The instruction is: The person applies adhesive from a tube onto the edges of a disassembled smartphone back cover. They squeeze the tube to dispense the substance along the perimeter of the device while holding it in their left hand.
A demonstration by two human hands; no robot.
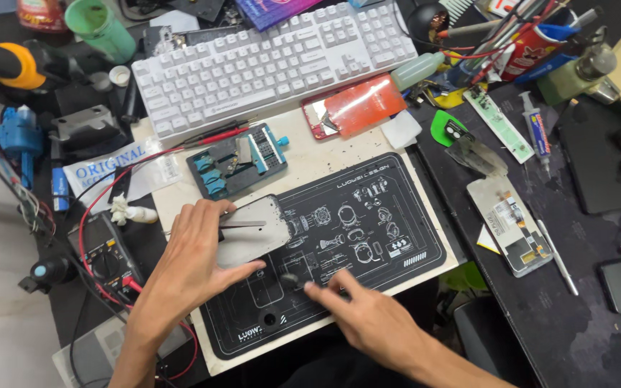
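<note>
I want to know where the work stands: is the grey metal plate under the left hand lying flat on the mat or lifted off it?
Flat: the metal plate lies on the black mat, with the left hand pressing on it.

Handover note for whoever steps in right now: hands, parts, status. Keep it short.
Left hand: pressed on a grey metal plate, thumb under its near edge, holding it on the black work mat.
Right hand: fingertips at a small dark part on the mat; actual grip unclear, blurred.
Nearby: blue-jawed holding fixture behind the plate, multimeter to the left, opened phone to the right.
Done/left: cannot tell from this view.
</note>
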